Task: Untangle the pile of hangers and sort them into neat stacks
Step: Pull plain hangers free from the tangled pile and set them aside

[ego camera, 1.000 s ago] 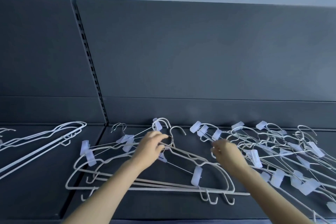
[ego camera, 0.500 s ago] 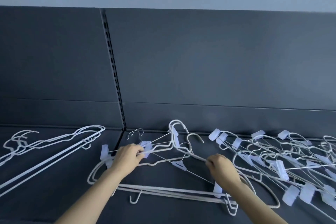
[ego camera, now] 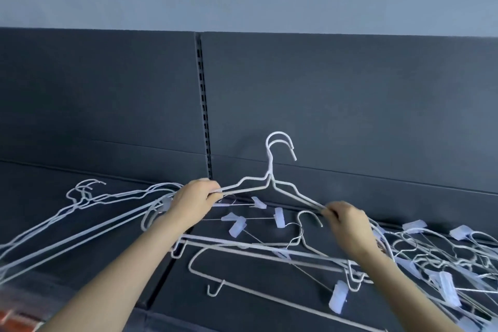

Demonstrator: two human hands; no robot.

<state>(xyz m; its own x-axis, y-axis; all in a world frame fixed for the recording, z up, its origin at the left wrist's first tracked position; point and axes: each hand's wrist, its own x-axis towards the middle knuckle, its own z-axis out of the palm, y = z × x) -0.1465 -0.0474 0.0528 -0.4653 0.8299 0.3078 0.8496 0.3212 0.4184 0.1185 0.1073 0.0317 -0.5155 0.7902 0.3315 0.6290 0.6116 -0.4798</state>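
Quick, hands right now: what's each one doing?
Left hand: closed, fingers gripping the left shoulder of the raised white hangers.
Right hand: closed, pinching the same hangers' right shoulder.

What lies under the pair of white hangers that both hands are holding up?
Under the raised white hangers lie clip hangers and flat white hangers on the dark shelf. The left hand and right hand cover parts of them.

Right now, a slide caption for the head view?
Left hand and right hand hold two white wire hangers, hooks aligned, above a dark grey shelf strewn with clip hangers.
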